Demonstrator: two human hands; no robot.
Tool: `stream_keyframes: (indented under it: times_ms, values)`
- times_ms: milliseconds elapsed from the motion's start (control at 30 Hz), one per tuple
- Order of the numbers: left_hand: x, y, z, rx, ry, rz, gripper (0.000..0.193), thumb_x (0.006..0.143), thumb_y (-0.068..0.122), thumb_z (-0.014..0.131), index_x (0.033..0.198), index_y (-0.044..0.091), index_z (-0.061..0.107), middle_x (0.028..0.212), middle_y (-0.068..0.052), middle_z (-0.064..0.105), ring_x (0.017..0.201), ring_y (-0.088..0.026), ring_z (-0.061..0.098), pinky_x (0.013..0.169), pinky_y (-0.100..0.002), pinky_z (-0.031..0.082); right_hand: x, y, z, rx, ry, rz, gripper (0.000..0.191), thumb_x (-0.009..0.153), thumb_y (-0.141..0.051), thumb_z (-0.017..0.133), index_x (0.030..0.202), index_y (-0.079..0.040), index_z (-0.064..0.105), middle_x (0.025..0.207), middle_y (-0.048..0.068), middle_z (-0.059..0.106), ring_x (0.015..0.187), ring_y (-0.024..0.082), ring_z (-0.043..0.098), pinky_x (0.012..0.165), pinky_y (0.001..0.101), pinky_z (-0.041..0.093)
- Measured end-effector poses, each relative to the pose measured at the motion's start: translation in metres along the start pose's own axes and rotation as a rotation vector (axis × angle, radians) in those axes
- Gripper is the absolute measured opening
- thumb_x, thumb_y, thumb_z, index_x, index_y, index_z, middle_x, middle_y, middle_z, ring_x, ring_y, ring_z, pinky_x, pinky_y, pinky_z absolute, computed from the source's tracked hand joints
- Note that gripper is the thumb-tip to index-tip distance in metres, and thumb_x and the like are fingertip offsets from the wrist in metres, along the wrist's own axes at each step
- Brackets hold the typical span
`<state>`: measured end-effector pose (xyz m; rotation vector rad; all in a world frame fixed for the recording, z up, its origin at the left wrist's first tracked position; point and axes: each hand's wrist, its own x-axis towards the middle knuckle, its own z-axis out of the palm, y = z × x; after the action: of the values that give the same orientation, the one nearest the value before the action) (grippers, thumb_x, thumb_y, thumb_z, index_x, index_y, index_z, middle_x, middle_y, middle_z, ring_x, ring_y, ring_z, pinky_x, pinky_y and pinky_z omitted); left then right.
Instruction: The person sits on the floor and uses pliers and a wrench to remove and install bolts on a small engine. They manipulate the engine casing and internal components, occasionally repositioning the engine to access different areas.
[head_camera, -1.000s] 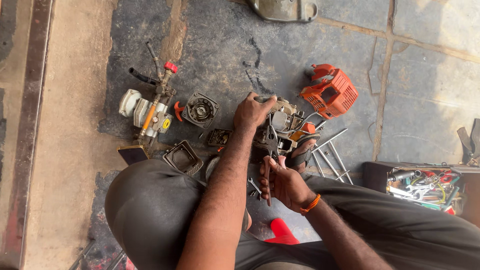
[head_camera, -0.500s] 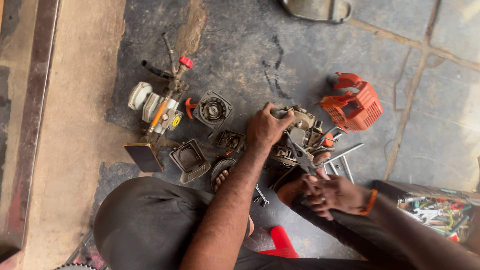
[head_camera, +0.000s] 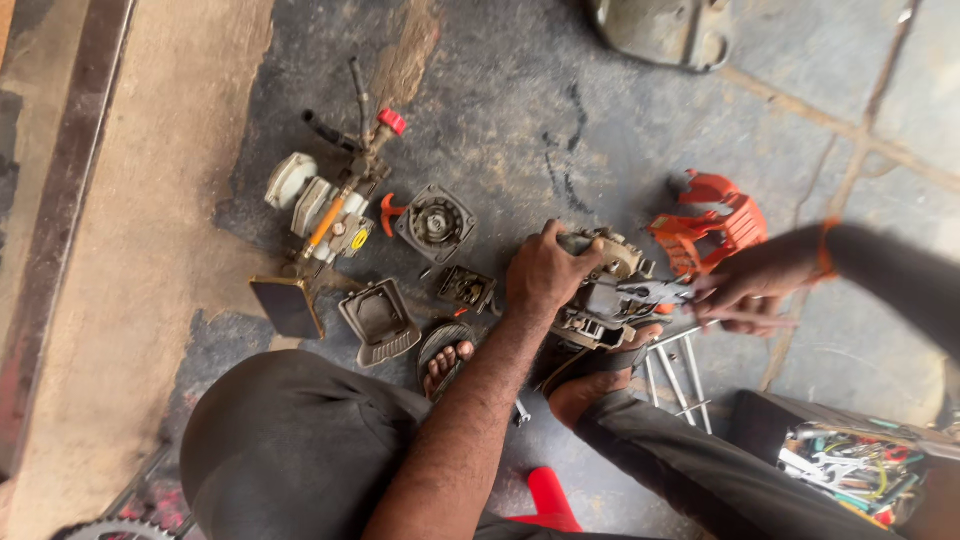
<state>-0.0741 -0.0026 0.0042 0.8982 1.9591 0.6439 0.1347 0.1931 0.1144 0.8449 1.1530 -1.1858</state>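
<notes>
My left hand (head_camera: 545, 275) grips the top of a small grimy engine block (head_camera: 610, 295) that rests on the dark floor between my feet. My right hand (head_camera: 755, 285), with an orange band at the wrist, comes in from the right and holds a thin metal tool (head_camera: 745, 320) whose tip meets the engine's right side. An orange plastic engine cover (head_camera: 715, 230) lies just behind my right hand. My sandalled left foot (head_camera: 445, 360) and my right foot (head_camera: 590, 385) flank the engine.
Loose parts lie to the left: a round starter housing (head_camera: 435, 222), a square black cover (head_camera: 378, 320), a carburettor-like assembly with a red cap (head_camera: 335, 205). A box of tools (head_camera: 850, 465) stands at lower right, metal rods (head_camera: 675, 375) beside it. A grey casing (head_camera: 665, 30) lies at the top.
My right hand has swung out from in front of my body to the right side of the engine, holding the thin tool. My left hand stays on the engine. The view has shifted.
</notes>
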Motion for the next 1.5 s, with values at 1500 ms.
stream_keyframes:
  times_ms: [1500]
  values:
    - [-0.044, -0.006, -0.017, -0.316, 0.164, 0.08, 0.089, 0.094, 0.073, 0.033, 0.159, 0.013, 0.037, 0.163, -0.018, 0.043, 0.149, -0.034, 0.045, 0.122, -0.053, 0.037, 0.165, -0.05, 0.274, 1.554, 0.534, -0.784, 0.039, 0.106, -0.033, 0.056, 0.129, -0.002, 0.054, 0.117, 0.013, 0.067, 0.099, 0.029, 0.07, 0.084, 0.0461, 0.062]
